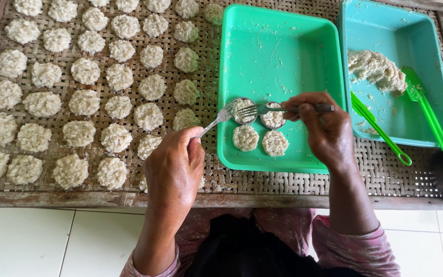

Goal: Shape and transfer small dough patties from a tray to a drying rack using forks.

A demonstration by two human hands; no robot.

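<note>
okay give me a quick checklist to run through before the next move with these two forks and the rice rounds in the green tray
1. Left hand grips its fork: ok.
2. Right hand grips its fork: ok.
3. Fork tips at the two ring moulds, both filled with rice: ok.
4. Two shaped rounds lie free in the green tray, clear of the moulds: ok.
5. Rice left in the blue tray: ok, a heap remains.
6. Free space on the woven mat beside the rows of rounds: cannot tell, only a narrow strip shows.
</note>
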